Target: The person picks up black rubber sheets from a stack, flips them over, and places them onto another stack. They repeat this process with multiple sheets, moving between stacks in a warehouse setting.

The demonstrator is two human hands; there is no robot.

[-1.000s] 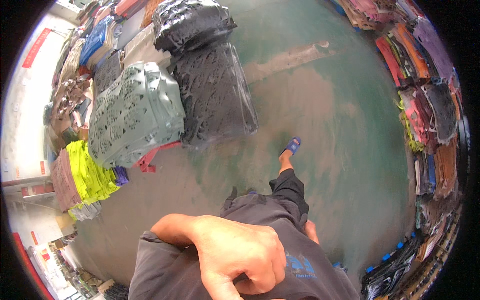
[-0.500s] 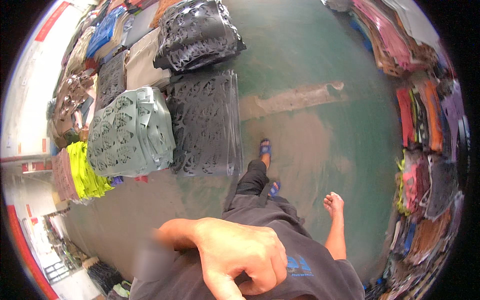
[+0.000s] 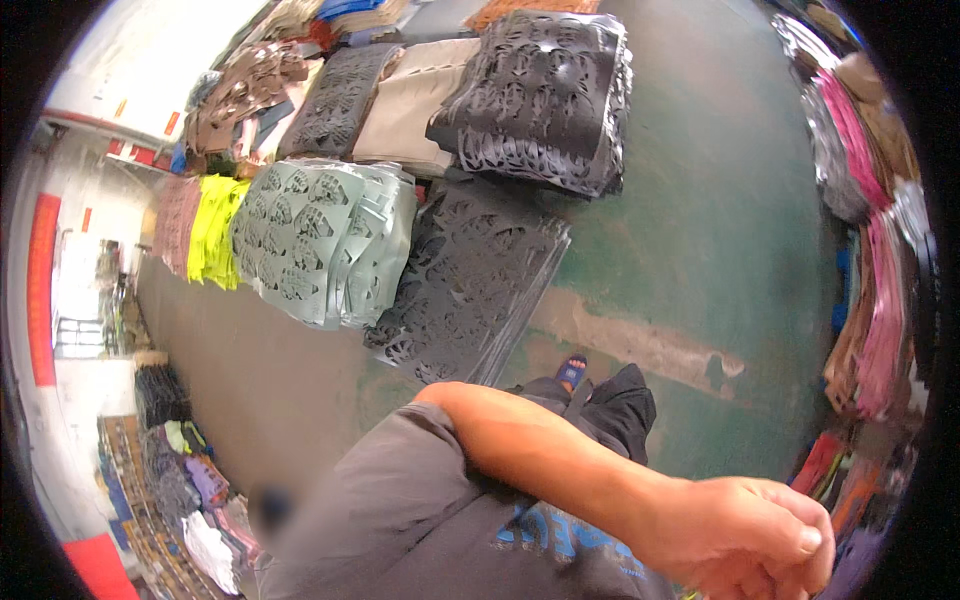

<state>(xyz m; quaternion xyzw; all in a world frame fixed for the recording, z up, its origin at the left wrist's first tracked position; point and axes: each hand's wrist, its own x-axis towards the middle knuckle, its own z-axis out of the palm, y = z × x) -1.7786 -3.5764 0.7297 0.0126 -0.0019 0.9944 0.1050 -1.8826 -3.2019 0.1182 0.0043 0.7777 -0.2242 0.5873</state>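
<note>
My left arm comes from a dark grey sleeve (image 3: 400,465) and lies across the front of my body toward the right. At its end, my left hand (image 3: 745,535) is closed, its fingers curled, and nothing shows in its grip. It hangs in the air in front of my dark shirt, touching no goods. My right hand is out of view. Nearest ahead, a black stack of cut-out sheets (image 3: 470,275) lies beside a grey-green stack (image 3: 320,240). Behind them sits a glossy black stack (image 3: 550,95) with cut-out shapes.
Yellow-green sheets (image 3: 215,230) and a beige stack (image 3: 410,105) adjoin these piles. More material, including pink sheets (image 3: 880,310), lines the right side. The green floor (image 3: 720,230) has a bare worn strip (image 3: 640,345). One blue sandal (image 3: 571,372) shows below me.
My view has turned, and the stacks now sit farther right. My left arm has swung right across my body. My right hand, visible before on the right, has left the picture.
</note>
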